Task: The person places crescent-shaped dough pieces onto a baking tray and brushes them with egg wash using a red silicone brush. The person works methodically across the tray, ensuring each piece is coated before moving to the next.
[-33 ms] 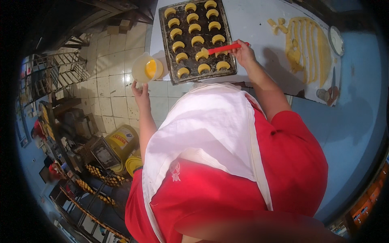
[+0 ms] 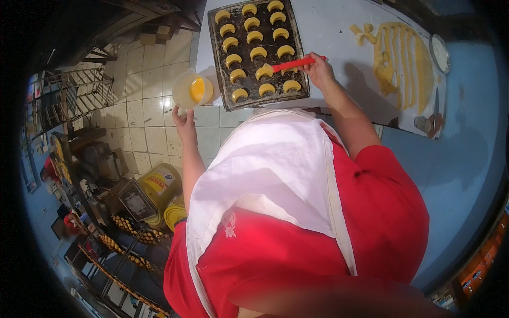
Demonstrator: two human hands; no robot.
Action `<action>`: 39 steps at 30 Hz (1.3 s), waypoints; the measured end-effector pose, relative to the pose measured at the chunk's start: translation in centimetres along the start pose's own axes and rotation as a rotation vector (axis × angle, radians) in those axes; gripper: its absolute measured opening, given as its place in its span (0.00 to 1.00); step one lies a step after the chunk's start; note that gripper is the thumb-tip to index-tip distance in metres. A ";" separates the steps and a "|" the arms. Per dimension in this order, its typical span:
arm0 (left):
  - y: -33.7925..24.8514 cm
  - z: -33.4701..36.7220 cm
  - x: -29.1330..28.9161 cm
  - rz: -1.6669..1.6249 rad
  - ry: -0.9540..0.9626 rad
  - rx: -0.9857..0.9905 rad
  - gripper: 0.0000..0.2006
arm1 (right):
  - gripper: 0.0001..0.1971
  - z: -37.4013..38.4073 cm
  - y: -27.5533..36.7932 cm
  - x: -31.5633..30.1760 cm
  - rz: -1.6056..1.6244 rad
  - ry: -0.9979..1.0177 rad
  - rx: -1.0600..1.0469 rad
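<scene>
My right hand (image 2: 319,73) is closed round the red handle of a pastry brush (image 2: 294,63). The brush's pale bristles touch a crescent-shaped dough piece (image 2: 263,72) in the middle row of a dark baking tray (image 2: 248,89). Several such yellow crescents lie on that tray in three rows. At the tray's left, my left hand (image 2: 184,123) grips a translucent plastic cup (image 2: 183,90) from below. Yellow liquid (image 2: 198,90), like beaten egg, shows inside the tilted cup.
The tray rests on a white table (image 2: 339,16). To the right lie rolled dough cut into strips (image 2: 408,63), small dough pieces (image 2: 363,34), a white round bowl (image 2: 439,53) and a knife (image 2: 436,103). Yellow buckets (image 2: 161,180) and racks of baked goods (image 2: 127,228) stand at left.
</scene>
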State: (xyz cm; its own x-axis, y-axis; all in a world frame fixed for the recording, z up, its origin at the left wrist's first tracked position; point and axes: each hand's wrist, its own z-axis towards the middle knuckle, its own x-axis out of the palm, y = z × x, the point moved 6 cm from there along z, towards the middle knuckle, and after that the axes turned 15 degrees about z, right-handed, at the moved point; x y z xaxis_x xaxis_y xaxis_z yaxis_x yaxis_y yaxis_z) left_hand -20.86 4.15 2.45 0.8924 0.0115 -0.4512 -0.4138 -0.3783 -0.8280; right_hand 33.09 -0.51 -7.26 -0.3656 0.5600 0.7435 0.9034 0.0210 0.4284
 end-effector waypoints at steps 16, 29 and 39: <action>-0.2 0.6 0.4 0.010 -0.020 -0.004 0.32 | 0.18 -3.1 10.3 14.2 -1.556 -0.174 -0.796; 0.1 0.8 0.4 0.001 -0.020 -0.033 0.33 | 0.17 -2.2 9.4 14.8 -1.477 -0.046 -0.652; -0.6 0.5 0.4 0.029 -0.022 -0.009 0.32 | 0.15 0.9 10.2 15.1 -1.332 -0.005 -0.751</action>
State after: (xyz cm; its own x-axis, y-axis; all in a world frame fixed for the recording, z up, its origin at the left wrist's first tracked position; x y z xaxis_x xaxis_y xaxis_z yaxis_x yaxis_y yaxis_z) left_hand -20.31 4.80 2.59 0.8758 0.0204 -0.4822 -0.4378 -0.3870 -0.8115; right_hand 37.04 8.93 7.86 -0.7919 0.4765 -0.3819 -0.3909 0.0849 0.9165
